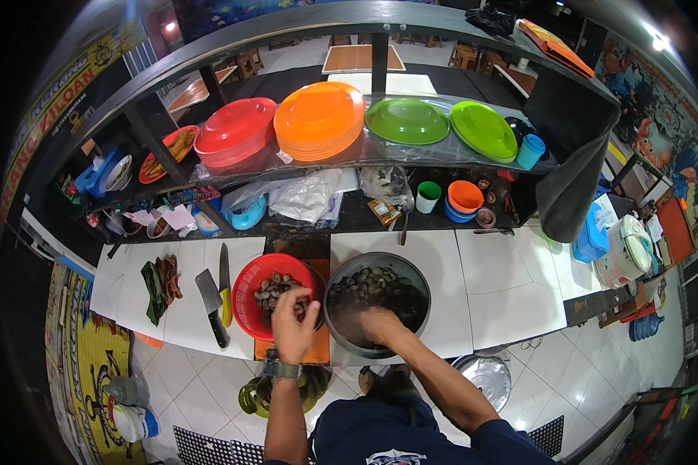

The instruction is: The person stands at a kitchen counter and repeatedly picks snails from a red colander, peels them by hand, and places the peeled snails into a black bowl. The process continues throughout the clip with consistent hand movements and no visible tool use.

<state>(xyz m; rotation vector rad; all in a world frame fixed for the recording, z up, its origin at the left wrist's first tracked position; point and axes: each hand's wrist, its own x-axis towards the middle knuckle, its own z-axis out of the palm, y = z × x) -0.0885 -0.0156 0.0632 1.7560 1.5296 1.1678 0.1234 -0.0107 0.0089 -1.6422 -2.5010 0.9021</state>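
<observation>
My left hand [294,326] is over the near right side of a red plastic colander [245,302]. Its thumb and curled fingers are apart, with nothing visible between them. Grey-brown shellfish that look like cockles [274,286] lie in the colander. My right hand [382,327] reaches into a large grey metal pot [425,290], its fingertips blurred and partly hidden. Dark wet shellfish [378,280] fill much of the pot's far side. Under the colander is an orange-brown board [320,349]. The colander and pot stand side by side.
Left of the colander lie a cleaver [210,299], a yellow-handled knife [225,285] and folded leaves [157,288]. A shelf behind bears stacked orange plates [320,119], red plates [235,131] and green plates [407,121]. A round metal lid [484,381] is below the counter at right.
</observation>
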